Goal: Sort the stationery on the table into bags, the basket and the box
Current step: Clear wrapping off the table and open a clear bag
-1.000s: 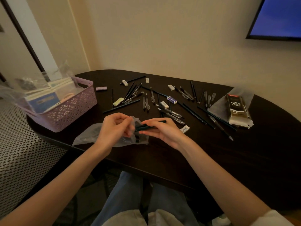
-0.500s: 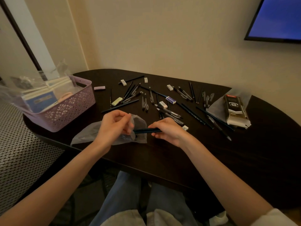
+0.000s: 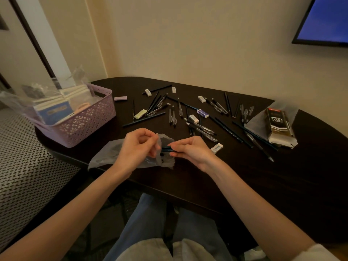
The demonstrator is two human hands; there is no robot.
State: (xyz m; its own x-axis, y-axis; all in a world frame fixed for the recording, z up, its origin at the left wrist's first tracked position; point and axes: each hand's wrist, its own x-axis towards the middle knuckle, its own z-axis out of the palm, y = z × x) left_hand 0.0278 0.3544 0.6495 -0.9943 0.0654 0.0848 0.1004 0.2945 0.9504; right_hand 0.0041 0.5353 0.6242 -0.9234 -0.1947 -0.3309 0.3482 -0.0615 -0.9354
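- Translucent grey plastic is the landmark: a thin bag (image 3: pixel 131 153) lies flat near the front edge of the counter (image 3: pixel 282 194), its mouth turned toward the right hand.
- Left hand (image 3: pixel 137 147) sits on the bag at its mouth, fingers curled and pinching the plastic up so the opening gapes.
- Right hand (image 3: pixel 192 149) is just right of the bag, fingers and thumb closed on a small bunch of dark pencils (image 3: pixel 166 149).
- Long axis of the pencils runs straight across, left to right, in line with the bag's mouth; their leading ends already sit at or just inside the opening, though the plastic blurs how far in.
- Judging by this, the coming move is a plain push leftward along that axis; the right hand does it, the left only keeps the mouth wide.
- Risk, as I judge it: tips snagging the limp film rather than sliding in.
- Beyond the bag, more pens and pencils (image 3: pixel 203 127) lie scattered with several erasers (image 3: pixel 216 148), one just right of the right hand.
- Left of the bag, a lilac basket (image 3: pixel 84 125) holds notebooks; well to the bag's right, a black box (image 3: pixel 278 125) rests on another bag.
- Between the bag and the counter's front edge the room is scant; rightward there is bare counter for the elbow.
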